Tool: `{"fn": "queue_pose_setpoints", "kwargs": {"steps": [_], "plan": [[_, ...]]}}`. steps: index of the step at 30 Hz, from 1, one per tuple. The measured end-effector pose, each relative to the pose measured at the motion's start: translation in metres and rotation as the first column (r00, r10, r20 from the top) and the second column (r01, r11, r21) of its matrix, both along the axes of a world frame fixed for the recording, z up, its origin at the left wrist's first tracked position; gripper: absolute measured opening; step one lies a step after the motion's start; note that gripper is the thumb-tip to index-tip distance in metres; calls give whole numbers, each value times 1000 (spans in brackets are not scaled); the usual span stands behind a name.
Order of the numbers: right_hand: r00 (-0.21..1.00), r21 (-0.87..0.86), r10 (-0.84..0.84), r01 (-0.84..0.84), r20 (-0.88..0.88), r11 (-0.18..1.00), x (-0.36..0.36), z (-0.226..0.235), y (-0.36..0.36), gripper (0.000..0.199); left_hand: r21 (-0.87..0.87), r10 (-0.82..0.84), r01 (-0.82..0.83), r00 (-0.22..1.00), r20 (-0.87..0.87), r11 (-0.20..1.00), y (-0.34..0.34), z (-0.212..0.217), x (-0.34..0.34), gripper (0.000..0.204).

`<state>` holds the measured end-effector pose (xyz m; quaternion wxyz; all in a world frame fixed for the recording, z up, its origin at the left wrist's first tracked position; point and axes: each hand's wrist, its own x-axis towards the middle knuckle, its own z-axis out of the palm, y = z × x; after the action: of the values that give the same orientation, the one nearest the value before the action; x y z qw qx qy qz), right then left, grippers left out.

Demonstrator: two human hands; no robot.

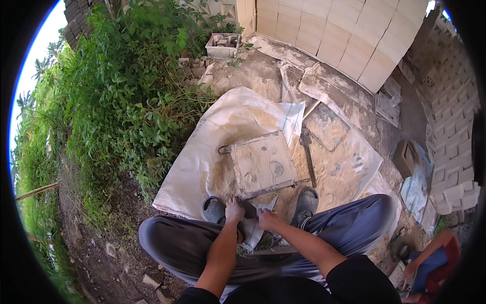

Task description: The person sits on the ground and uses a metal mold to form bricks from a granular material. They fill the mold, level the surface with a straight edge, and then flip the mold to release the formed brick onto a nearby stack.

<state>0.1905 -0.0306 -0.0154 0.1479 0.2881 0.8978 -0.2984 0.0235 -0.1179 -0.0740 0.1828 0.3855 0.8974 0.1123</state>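
Low between my knees, my left hand [234, 210] is closed beside a dark flat piece [247, 209], its fingers apparently gripping the edge. My right hand [267, 219] is closed at a pale grey, sheet-like piece [253, 230] that hangs between my feet. Exactly what each hand grips is too small to make out. Just beyond my hands lies a square, dusty slab [258, 164] with metal edging, a looped handle at its left and round dark marks on top. A dark metal bar [307, 157] rests to its right.
White sacking [185, 180] strewn with pale powder spreads under the slab. Dark sandals [306, 202] are on my feet. Bushes [131, 91] crowd the left. Pale blocks [329, 30] are stacked behind, near a white tub [223, 50]. Another person's arm [430, 253] reaches in at lower right.
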Motion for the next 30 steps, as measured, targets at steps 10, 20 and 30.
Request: {"fn": "queue_pose_setpoints", "kwargs": {"steps": [10,20,30], "plan": [[960,-80,205,-223,-191,971,18,-7,-1,55,-99,61,39,550,833,994,2,70,-86,42],[986,-510,81,-144,-144,848,-15,45,42,41,-263,234,18,399,886,965,-3,63,-126,40],[801,32,-531,560,-279,828,-62,89,113,40,386,134,-118,991,-16,915,113,117,-62,55]]}}
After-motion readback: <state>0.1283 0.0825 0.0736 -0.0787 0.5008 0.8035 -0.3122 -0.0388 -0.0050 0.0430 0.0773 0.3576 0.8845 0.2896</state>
